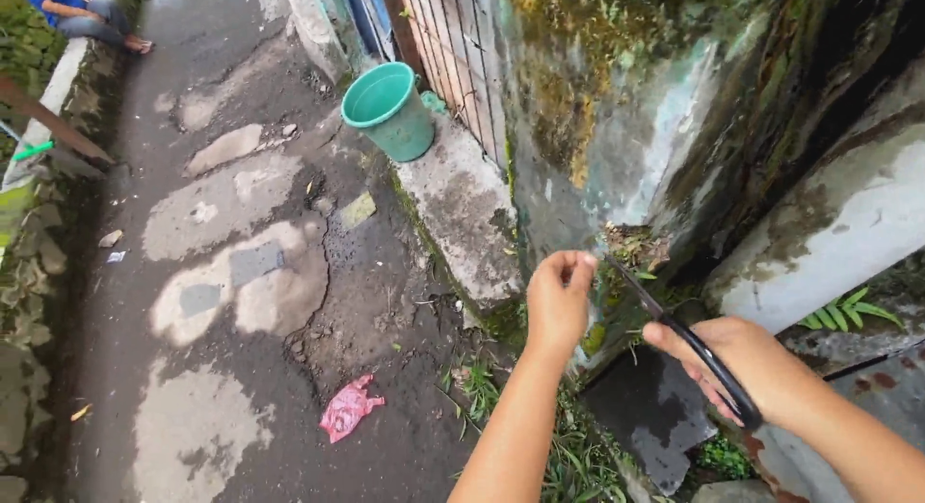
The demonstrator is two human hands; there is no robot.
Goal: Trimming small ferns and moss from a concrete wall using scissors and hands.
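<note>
Right hand (747, 363) grips black scissors (686, 341); left hand (559, 296) pinches a weed (631, 245) on the mossy wall (617, 127). The blades could nick those pinching fingertips (581, 261).

This is an outdoor back alley beside a house: a cracked, patched asphalt path (241, 272), a moss-stained concrete wall (617, 127), a weathered wooden gate (448, 50), 1 green plastic bucket (390, 110) on a concrete ledge (462, 214), and weeds (578, 455) along the edge.
</note>
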